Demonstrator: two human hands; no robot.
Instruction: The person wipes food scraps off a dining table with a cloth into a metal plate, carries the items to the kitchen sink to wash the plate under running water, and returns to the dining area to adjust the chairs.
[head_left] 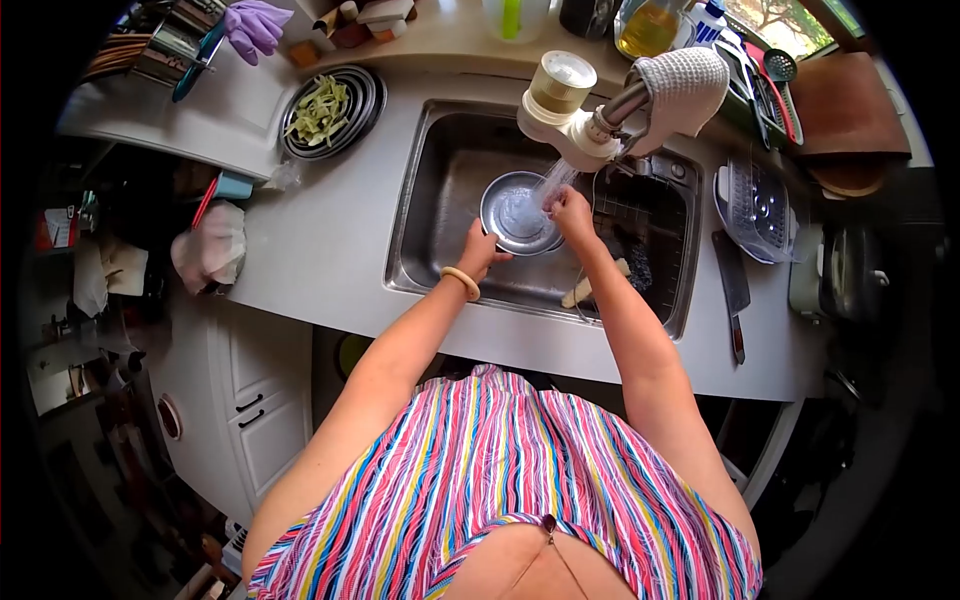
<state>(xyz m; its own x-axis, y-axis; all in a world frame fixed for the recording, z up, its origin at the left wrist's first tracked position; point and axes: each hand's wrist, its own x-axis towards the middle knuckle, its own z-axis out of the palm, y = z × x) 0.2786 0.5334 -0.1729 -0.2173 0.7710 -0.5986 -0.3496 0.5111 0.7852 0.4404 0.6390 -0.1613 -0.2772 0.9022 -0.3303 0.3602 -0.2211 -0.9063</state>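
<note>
My left hand [480,250] grips the near-left rim of a round metal bowl [518,212] held over the sink [440,180]. Water runs from the white faucet filter [583,138] into the bowl. At the bowl's right rim, my right hand [572,216] is in the stream with its fingers closed together; what they hold, if anything, is too small to make out. Below the right forearm, a pale stick-like item [580,290] lies in the sink beside a dark mesh-like item [632,265].
Plates with cut green pieces [318,112] sit on the counter left of the sink. To the right are a cleaver [732,285] and a clear plastic container [758,210]. A white cloth [688,88] hangs over the faucet. Bottles and utensils stand behind.
</note>
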